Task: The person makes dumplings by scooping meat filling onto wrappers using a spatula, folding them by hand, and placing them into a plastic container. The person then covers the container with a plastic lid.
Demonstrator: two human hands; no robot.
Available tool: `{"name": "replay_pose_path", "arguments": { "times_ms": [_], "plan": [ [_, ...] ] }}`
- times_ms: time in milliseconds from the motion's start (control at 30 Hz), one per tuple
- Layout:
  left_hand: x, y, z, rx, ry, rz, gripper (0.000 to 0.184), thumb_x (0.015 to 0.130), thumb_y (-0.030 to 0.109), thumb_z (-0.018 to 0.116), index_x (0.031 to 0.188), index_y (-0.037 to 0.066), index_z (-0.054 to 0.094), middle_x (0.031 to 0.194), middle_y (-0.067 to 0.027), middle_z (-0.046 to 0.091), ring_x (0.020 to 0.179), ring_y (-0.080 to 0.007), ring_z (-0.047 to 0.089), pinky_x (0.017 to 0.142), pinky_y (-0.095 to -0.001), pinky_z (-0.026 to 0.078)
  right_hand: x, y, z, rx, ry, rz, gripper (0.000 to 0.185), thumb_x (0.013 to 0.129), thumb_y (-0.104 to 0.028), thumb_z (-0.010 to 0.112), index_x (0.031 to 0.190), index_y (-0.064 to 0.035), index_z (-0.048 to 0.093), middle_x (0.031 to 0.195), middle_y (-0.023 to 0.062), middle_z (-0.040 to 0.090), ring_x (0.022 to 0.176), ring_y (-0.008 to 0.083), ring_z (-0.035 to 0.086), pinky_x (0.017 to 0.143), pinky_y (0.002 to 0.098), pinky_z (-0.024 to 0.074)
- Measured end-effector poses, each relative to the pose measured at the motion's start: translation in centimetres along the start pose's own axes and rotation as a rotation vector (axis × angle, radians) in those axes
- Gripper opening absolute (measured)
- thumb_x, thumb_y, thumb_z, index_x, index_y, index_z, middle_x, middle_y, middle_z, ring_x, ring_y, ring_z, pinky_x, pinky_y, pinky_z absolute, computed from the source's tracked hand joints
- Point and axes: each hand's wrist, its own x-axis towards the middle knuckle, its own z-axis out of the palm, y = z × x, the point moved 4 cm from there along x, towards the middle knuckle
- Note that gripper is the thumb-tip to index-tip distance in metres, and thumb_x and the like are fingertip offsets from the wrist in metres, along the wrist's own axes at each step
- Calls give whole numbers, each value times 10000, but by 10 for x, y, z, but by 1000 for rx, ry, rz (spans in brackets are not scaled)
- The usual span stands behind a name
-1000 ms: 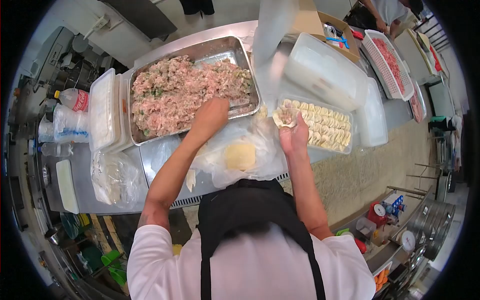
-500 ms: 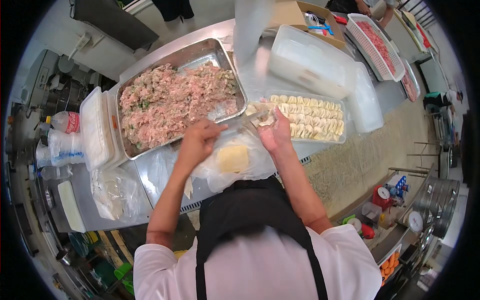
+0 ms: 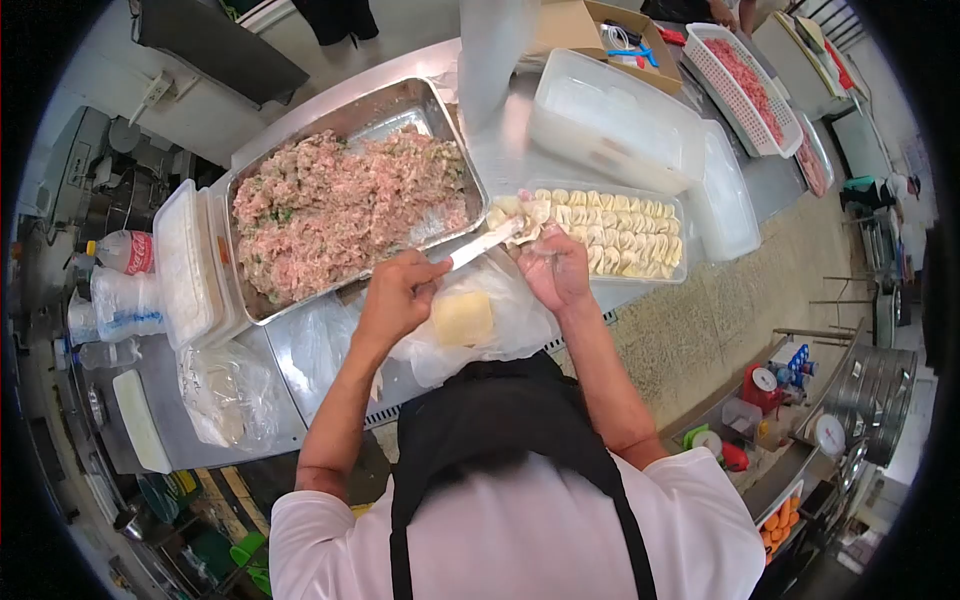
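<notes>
My left hand (image 3: 402, 300) is closed on a pale flat spreading stick (image 3: 485, 245), whose far end reaches a wonton wrapper (image 3: 530, 215) at my right hand. My right hand (image 3: 556, 268) holds that wrapper in its curled fingers; a little pinkish filling seems to show on it. Below and between my hands, a stack of yellowish square wrappers (image 3: 463, 318) lies on a clear plastic bag (image 3: 420, 350). Ahead on the left, a metal tray (image 3: 484, 190) contains minced meat (image 3: 345, 200) with green bits. Beyond my right hand, folded wontons (image 3: 630, 235) sit in rows in a shallow plastic container (image 3: 684, 255).
Clear plastic boxes (image 3: 620, 110) stand behind the wontons. A cardboard box (image 3: 570, 30) and a white basket of meat (image 3: 745, 90) are farther back. Stacked lidded containers (image 3: 190, 265), bottles (image 3: 125, 250) and a bagged item (image 3: 230, 390) line the left side. Another person's hands (image 3: 735, 12) show at top right.
The stick, blurred before, now shows clearly between my hands. My left hand has turned and closed round its end; the wrapper at my right hand looks more opened out.
</notes>
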Motion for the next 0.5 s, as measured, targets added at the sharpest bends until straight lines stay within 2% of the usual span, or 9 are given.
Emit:
{"name": "replay_pose_path", "arguments": {
  "times_ms": [67, 100, 167, 233, 300, 333, 367, 433, 500],
  "plan": [
    [-2, 9, -11, -44, -10, -43, 316, 768, -70, 691, 1043, 61, 772, 757, -112, 636, 671, -209, 596, 610, -320, 457, -8, -4, 15, -440, 198, -88, 488, 841, -53, 580, 1319, 32, 524, 1246, 177, 618, 1169, 299, 605, 1060, 405, 451],
    [-1, 13, -14, -86, -14, -76, 317, 765, -68, 694, 1043, 63, 773, 752, -107, 633, 672, -201, 586, 616, -317, 452, -8, -2, 6, -440, 202, -90, 488, 841, -53, 580, 1319, 32, 524, 1246, 177, 618, 1169, 299, 605, 1060, 405, 451],
    [-3, 22, -16, -122, -26, -60, 320, 768, -65, 695, 1055, 55, 768, 748, -100, 627, 674, -189, 571, 627, -315, 443, -10, -2, -16, -1203, 207, -126, 598, 750, 25, 622, 1339, 27, 518, 1192, 142, 659, 1103, 285, 644, 996, 411, 495],
    [-6, 25, -10, 1, -204, -131, 331, 760, -62, 672, 1054, 55, 768, 753, -140, 637, 652, -247, 600, 607, -344, 457, -14, -9, -3, -1389, 194, -252, 524, 733, -2, 661, 1252, 18, 594, 1123, 160, 702, 1010, 305, 684, 939, 400, 522],
    [-9, 32, -18, 17, -239, -124, 332, 762, -65, 662, 1054, 50, 767, 758, -137, 639, 646, -239, 595, 603, -340, 451, -19, -7, -16, -1805, -52, -411, 332, 815, -43, 672, 1147, -29, 666, 1015, 132, 716, 966, 199, 684, 885, 328, 522],
    [-9, 36, -24, 41, -258, -117, 333, 764, -69, 652, 1055, 46, 765, 763, -134, 642, 641, -231, 589, 599, -336, 444, -20, -9, -10, -1778, -10, -434, 172, 873, -113, 673, 1012, -17, 701, 902, 146, 716, 826, 166, 669, 800, 318, 527],
    [-10, 37, -30, 28, -268, -117, 333, 764, -69, 652, 1055, 46, 765, 763, -134, 642, 641, -231, 589, 599, -336, 444, -24, -17, -9, -1788, 2, -424, 172, 873, -113, 673, 1012, -17, 701, 902, 146, 716, 826, 166, 669, 800, 318, 527],
    [-12, 35, -51, -53, -64, -102, 330, 769, -71, 652, 1061, 37, 761, 768, -110, 638, 632, -190, 563, 583, -313, 419, -33, -42, -19, -1795, 246, -235, 148, 919, -126, 623, 973, -12, 700, 814, 105, 702, 724, 166, 635, 715, 326, 515],
    [-15, 27, -61, -83, -18, -137, 334, 771, -69, 658, 1072, 36, 758, 767, -96, 629, 633, -166, 543, 580, -300, 405, -50, -82, -31, -1699, 469, -348, 250, 990, -211, 581, 945, 8, 690, 727, 53, 645, 670, 131, 593, 643, 307, 483]
  ]
}}
